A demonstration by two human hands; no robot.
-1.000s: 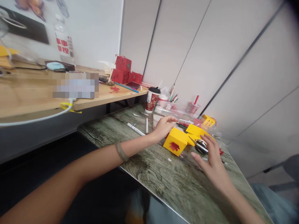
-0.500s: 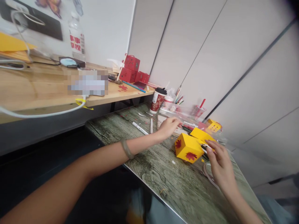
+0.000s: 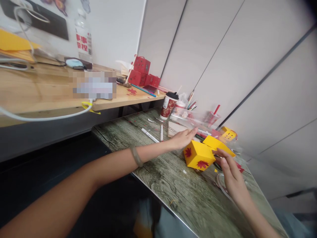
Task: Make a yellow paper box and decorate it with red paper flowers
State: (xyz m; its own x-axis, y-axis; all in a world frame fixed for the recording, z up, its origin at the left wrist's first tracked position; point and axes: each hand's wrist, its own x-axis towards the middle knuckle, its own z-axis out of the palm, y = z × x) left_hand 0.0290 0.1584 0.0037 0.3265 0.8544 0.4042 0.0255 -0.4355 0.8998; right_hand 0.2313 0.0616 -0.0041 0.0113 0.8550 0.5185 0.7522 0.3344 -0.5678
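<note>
A yellow paper box [image 3: 200, 154] with dark red leaf-shaped cutouts on its sides sits on the dark wood-grain table. My left hand [image 3: 185, 138], a bangle on its wrist, is just behind the box's left top edge with fingers stretched out; part of them is hidden. At the box's right edge is my right hand [image 3: 231, 173], its fingers extended and a little apart, the tips close to the box. Whether they touch it I cannot tell. A flat yellow piece [image 3: 218, 145] lies behind the box. Red paper [image 3: 239, 168] shows past my right fingers.
Two white markers [image 3: 150, 135] lie left of my left hand. A lidded paper cup [image 3: 168, 106] and a drink cup with red straw [image 3: 213, 116] stand farther back. Another yellow box [image 3: 228, 134] is at the far right. Red boxes [image 3: 141, 71] are stacked on the raised wooden desk [image 3: 49, 99].
My left hand has moved slightly right, its fingers straighter. The right fingers have shifted a little left toward the box; the dark item beneath them is less visible. The view has shifted slightly.
</note>
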